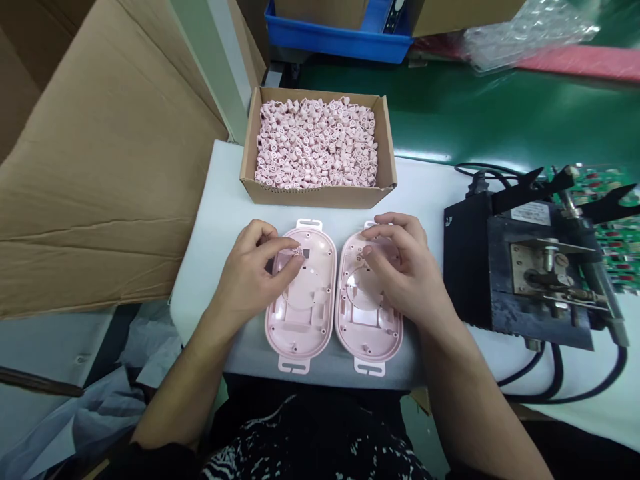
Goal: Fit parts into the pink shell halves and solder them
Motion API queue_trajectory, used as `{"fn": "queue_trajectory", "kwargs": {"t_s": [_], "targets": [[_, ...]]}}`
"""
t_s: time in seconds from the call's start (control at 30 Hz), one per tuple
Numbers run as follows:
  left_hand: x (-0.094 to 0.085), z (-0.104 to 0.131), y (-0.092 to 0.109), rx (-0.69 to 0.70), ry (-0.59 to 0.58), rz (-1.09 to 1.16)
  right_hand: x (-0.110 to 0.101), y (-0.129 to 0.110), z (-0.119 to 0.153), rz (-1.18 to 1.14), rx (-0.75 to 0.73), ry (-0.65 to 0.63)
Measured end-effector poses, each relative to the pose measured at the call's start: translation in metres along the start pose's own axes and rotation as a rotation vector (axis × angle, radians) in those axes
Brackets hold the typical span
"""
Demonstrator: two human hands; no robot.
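Two pink shells side by side at the desk's [213, 207] near edge, open side up: left shell [300, 338] and right shell [369, 337]. Rims touching or nearly so; long axes run roughly near edge to far edge.

Left hand [253, 270] comes in over the left shell's left rim, thumb and forefinger closed in a narrow pinch on a small pink piece [299, 251]. Piece sits over the far half of the left shell, right at the fingertips, just left of a dark square [307, 254]. Left hand clearly the nearer one; piece's own long axis too small to tell. Can't tell if it touches the shell floor.

Right hand [407, 263] is over the right shell's far half, across its right rim, fingers bent, thumb and forefinger a little apart. Anything between them: can't tell.

Cardboard box [320, 196] of loose pink pieces [315, 143] at the desk's far edge, toward far-left corner, beyond both shells. Black machine [467, 263] on the right, well apart from shells.
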State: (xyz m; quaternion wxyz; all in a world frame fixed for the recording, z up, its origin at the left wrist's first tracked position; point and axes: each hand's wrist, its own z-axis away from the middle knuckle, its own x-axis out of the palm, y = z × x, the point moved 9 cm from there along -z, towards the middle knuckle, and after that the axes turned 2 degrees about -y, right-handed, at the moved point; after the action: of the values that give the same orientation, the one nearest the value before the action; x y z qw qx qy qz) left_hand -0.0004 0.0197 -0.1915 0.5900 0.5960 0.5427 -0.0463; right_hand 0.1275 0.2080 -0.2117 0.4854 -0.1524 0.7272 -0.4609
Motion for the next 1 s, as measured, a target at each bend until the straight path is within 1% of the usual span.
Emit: {"fn": "queue_trajectory", "kwargs": {"t_s": [0.27, 0.57, 0.67, 0.73, 0.87, 1.0], "targets": [[0.002, 0.001, 0.000, -0.019, -0.035, 0.006, 0.002, 0.003, 0.000, -0.006, 0.028, -0.014], [0.000, 0.001, -0.002, -0.025, -0.021, 0.053, 0.002, 0.003, 0.000, -0.014, 0.025, -0.013], [0.000, 0.001, -0.003, -0.033, -0.007, 0.032, 0.002, 0.003, 0.000, -0.016, 0.025, -0.009], [0.000, 0.001, -0.005, -0.052, -0.013, 0.008, 0.002, 0.003, 0.000, -0.015, 0.026, -0.010], [0.003, 0.001, -0.011, -0.136, -0.045, -0.007, 0.002, 0.002, 0.000, -0.015, 0.025, -0.010], [0.003, 0.002, -0.014, -0.186, -0.049, -0.024, 0.002, 0.002, 0.000, -0.013, 0.028, -0.015]]}}
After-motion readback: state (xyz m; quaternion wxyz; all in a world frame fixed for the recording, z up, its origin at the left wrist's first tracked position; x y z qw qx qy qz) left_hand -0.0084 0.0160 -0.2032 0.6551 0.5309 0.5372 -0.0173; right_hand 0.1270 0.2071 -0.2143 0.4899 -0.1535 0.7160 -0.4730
